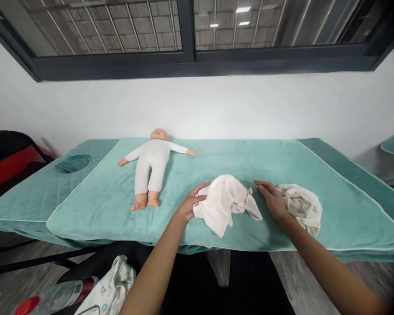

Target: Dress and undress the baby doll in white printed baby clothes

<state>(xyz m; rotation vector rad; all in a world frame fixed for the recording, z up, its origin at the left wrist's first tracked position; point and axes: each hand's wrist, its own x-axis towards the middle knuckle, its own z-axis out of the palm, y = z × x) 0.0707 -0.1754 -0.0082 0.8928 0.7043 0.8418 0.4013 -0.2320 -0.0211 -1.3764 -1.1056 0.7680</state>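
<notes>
A baby doll (151, 164) in a white one-piece lies on its back on a teal-covered table (282, 166), head toward the wall. A crumpled white cloth (225, 202) lies near the table's front edge. My left hand (189, 204) grips the cloth's left side, fingers curled on the fabric. My right hand (272, 199) lies flat on the teal cover just right of the cloth, fingers stretched out, holding nothing. A second crumpled white garment (302, 206) with faint print rests right beside my right wrist.
The table cover has a round face hole (72, 163) at its left end. A white wall and dark window frame stand behind. A red and black seat (9, 159) is at far left. Below the table edge lie a printed cloth (110, 286) and a plastic bottle (57, 297).
</notes>
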